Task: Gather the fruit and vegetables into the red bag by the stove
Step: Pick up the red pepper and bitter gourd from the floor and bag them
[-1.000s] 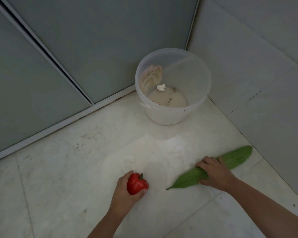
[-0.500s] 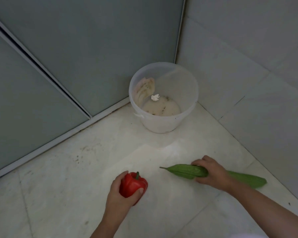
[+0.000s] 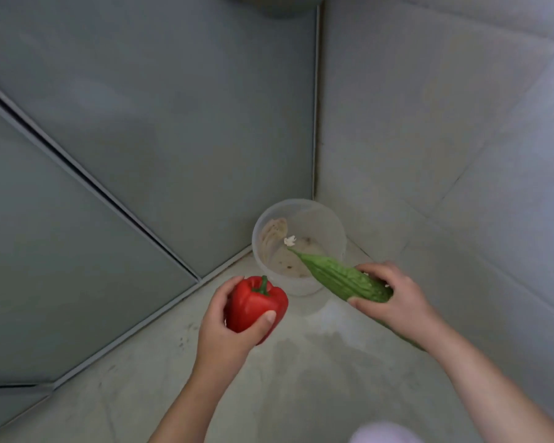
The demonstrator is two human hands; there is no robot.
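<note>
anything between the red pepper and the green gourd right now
Nothing solid: in the head view only bare floor and the plastic bucket's lower wall show between the red pepper and the green gourd.

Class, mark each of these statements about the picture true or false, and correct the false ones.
1. The left hand holds a red bell pepper. True.
2. The right hand is empty. False: it grips a green bitter gourd.
3. A translucent plastic bucket stands in the corner on the floor. True.
4. The bell pepper lies inside the bucket. False: it is held clear of the bucket.
5. The red bag is in view beside the bucket. False: no red bag shows.
</note>
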